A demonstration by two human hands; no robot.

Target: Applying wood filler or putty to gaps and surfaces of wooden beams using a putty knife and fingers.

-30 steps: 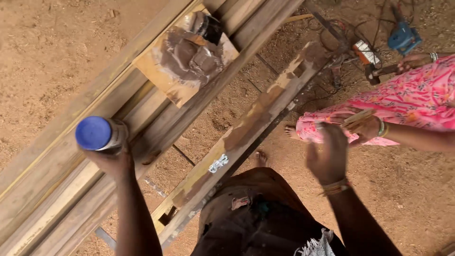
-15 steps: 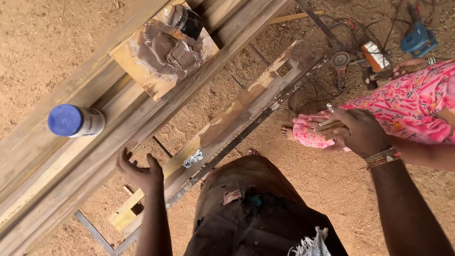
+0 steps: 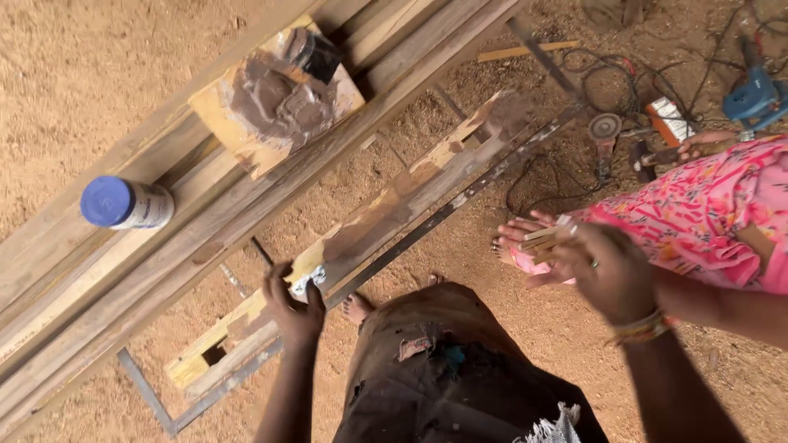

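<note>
My left hand (image 3: 292, 308) grips the near edge of a long patched plank (image 3: 410, 193), right beside a crumpled white scrap (image 3: 309, 281) lying on it. My right hand (image 3: 606, 272) is out to the right with its back to the camera. Its fingers close on a few short wooden sticks (image 3: 542, 238). Another person's open hand (image 3: 519, 233) lies under the same sticks. That person wears a pink flowered dress (image 3: 698, 213).
A white bottle with a blue cap (image 3: 123, 203) stands on stacked long planks (image 3: 98, 279). A small board smeared with brown filler (image 3: 275, 98) lies on them farther back. An angle grinder (image 3: 605, 131), a blue power tool (image 3: 751, 94) and cables lie on the sawdust floor.
My left hand let go of the blue-capped bottle, which now stands on the planks, and came down onto the patched plank. My right hand reached the sticks in the other person's hand.
</note>
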